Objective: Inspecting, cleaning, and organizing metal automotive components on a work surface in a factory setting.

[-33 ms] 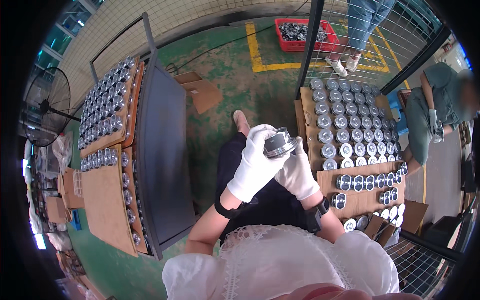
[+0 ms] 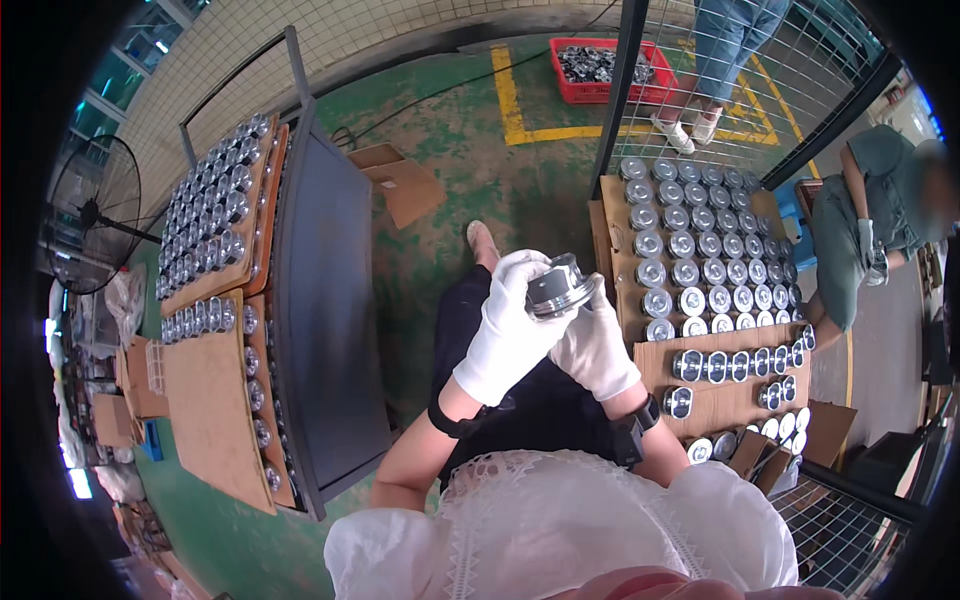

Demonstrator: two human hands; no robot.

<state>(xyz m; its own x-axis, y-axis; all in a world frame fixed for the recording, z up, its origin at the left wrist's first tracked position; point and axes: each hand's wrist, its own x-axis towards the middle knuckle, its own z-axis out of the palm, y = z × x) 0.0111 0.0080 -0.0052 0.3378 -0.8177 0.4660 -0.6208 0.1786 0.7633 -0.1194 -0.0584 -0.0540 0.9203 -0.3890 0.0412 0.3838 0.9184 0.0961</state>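
Observation:
Between my gloved hands, in front of my body, is a metal piston [image 2: 560, 287] with a dark skirt and ring grooves round its lower edge. My left hand [image 2: 515, 320] is closed round its left side. From the right and below, my right hand [image 2: 597, 345] grips it too, its fingers partly hidden behind the piston. To my right, rows of pistons [image 2: 683, 245] stand on a cardboard sheet [image 2: 625, 262]. Nearer to me, several pistons [image 2: 739, 366] lie on their sides on another cardboard sheet [image 2: 730, 398].
A grey cart [image 2: 335, 290] on the left carries boards with many pistons [image 2: 205, 210]. Wire mesh with a dark post [image 2: 620, 90] borders the right table. Beyond stand a red crate [image 2: 585, 92] of metal parts and a person [image 2: 735, 50]. Another gloved person [image 2: 850, 230] is at the right.

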